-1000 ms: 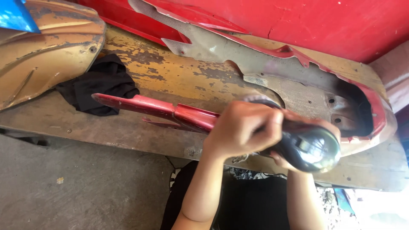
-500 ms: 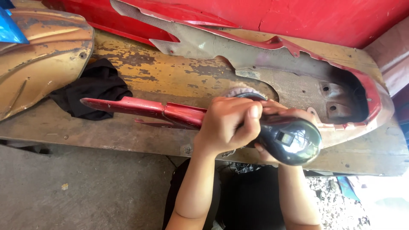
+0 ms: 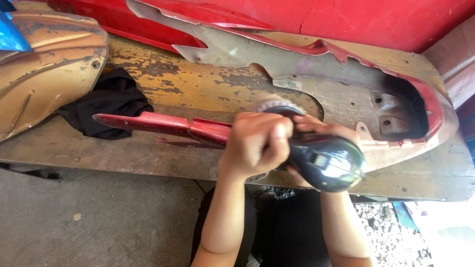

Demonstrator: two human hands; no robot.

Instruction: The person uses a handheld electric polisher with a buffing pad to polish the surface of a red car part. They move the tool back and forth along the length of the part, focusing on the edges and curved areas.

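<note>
Both hands have slid slightly left with the black polisher (image 3: 324, 163): left hand (image 3: 257, 143) wrapped shut over its front, right hand (image 3: 316, 136) gripping beneath, mostly hidden. Its pad presses the red panel (image 3: 163, 124) at frame centre. Around them on the worktop (image 3: 188, 84): a black rag (image 3: 111, 101) left, gold cover (image 3: 44, 69) upper left, big red fairing (image 3: 346, 94) behind.

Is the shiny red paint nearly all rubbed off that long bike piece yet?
Not yet. Done: the big red-edged panel behind looks dull grey across its middle. In hand: the left hand and right hand both grip a black rounded power sander, its disc over the long narrow red panel. Left: that panel shows glossy red along its visible length.
</note>
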